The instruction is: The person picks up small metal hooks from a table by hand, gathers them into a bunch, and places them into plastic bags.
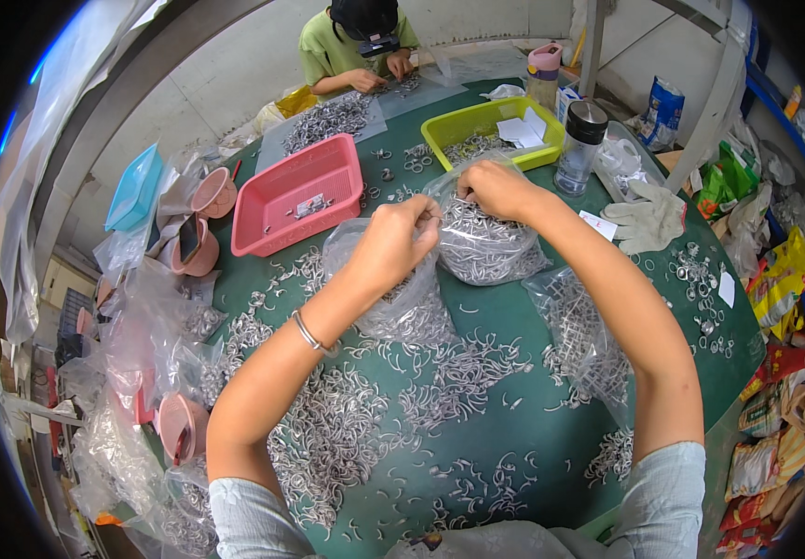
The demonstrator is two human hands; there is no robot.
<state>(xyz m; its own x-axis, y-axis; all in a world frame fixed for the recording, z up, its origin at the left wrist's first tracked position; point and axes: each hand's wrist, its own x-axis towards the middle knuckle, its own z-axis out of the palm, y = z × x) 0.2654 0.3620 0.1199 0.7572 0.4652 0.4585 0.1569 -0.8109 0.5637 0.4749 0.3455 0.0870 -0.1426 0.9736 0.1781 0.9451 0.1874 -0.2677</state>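
A clear plastic bag (494, 250) filled with small curved grey metal pieces stands upright in the middle of the green table (552, 419). My left hand (397, 240) is closed, its fingertips pinching the left side of this bag's rim. My right hand (498, 190) bends over the top of the same bag, its fingers curled at the opening and gripping the plastic. Just under my left hand sits a second plastic bag (412, 312) of similar pieces, partly covered by my hand and forearm. Loose curved metal pieces (328, 438) lie in heaps between my forearms.
A pink basket (267, 200) and a green tray (552, 140) stand beyond my hands. On the right are a clear bag of metal pieces (589, 335), a bottle (579, 149) and a glove (649, 216). Across the table, a person (356, 47) handles small pieces.
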